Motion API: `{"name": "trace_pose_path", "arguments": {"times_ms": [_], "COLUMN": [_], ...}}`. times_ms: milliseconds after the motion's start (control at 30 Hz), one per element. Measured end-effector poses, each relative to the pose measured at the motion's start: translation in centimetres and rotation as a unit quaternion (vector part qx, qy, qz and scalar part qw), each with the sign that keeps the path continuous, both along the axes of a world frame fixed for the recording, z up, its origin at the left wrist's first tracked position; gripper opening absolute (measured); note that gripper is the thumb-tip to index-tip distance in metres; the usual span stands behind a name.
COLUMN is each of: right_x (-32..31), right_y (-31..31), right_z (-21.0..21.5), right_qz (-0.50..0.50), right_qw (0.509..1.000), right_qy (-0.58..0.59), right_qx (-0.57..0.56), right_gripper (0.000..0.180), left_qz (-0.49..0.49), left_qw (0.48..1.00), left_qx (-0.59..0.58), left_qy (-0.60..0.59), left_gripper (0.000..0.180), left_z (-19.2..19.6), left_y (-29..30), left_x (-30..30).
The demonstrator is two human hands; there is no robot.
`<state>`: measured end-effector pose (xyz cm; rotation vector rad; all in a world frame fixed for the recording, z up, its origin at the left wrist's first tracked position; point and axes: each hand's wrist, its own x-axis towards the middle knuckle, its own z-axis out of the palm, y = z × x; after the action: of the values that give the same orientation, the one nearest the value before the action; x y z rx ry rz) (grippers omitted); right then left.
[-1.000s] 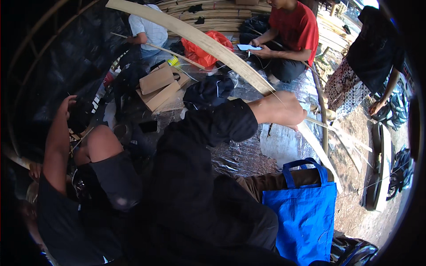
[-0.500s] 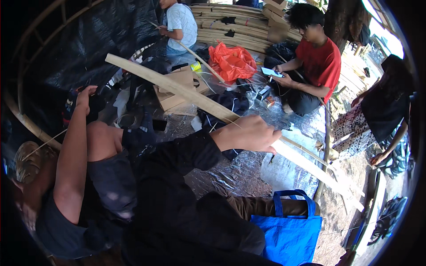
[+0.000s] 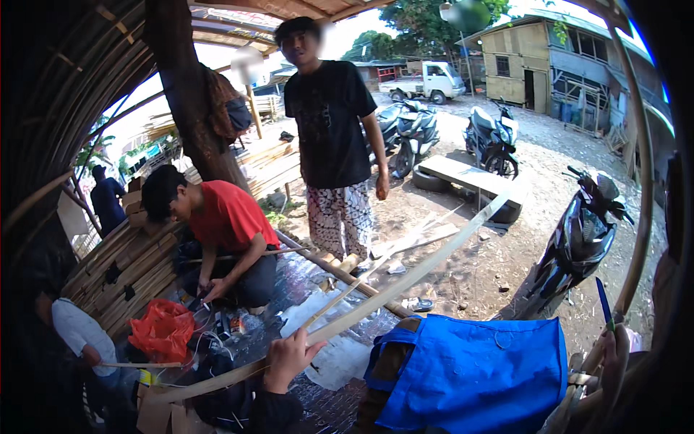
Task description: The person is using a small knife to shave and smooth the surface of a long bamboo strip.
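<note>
Bamboo strip [image 3: 394, 288], already flat and lifted, not set down, lies in the left hand's [image 3: 288, 356] closed grip, the right hand's grip unclear.

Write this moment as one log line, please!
left hand: holding long pale strip | nearby: blue bag, red plastic bag | beyond: standing person in black shirt

The strip [image 3: 405, 286] runs aslant through the left hand [image 3: 285, 360], with the plastic bag [image 3: 160, 331] to its left. Between the left hand and the right hand [image 3: 614, 354], which has the knife [image 3: 603, 298], lies the cloth bag [image 3: 481, 372]. A motorbike [image 3: 580, 242] stands behind; farther back, a truck [image 3: 426, 85] left of a house [image 3: 535, 69].
</note>
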<state>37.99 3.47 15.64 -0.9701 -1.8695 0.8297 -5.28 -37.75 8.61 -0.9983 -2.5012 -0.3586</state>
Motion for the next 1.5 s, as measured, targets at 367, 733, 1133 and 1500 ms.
{"name": "trace_pose_path", "arguments": {"times_ms": [367,733,1133,1500], "right_x": [5.9,10.8,8.1,-6.8], "right_y": [-14.7,-30.2,-29.9,-13.8], "right_z": [4.5,5.7,4.5,-2.1], "right_qz": [-0.186,-0.433,-0.393,-0.126], "right_qw": [0.982,0.895,0.919,0.991], "right_qy": [0.02,-0.065,-0.01,-0.029], "right_qx": [0.005,0.084,0.033,0.016], "right_gripper": [0.018,0.026,0.024,0.029], "left_qz": [-0.227,-0.317,-0.378,-0.389], "left_qw": [0.97,0.931,0.911,0.883], "left_qx": [0.076,0.161,0.166,0.063], "left_qy": [0.036,0.082,0.018,-0.254], "left_gripper": [0.044,0.046,0.042,0.043], "left_z": [-5.2,0.5,0.6,-4.2], "left_y": [13.1,20.5,22.4,21.1], "left_x": [-4.3,-4.6,-5.2,-7.3]}}
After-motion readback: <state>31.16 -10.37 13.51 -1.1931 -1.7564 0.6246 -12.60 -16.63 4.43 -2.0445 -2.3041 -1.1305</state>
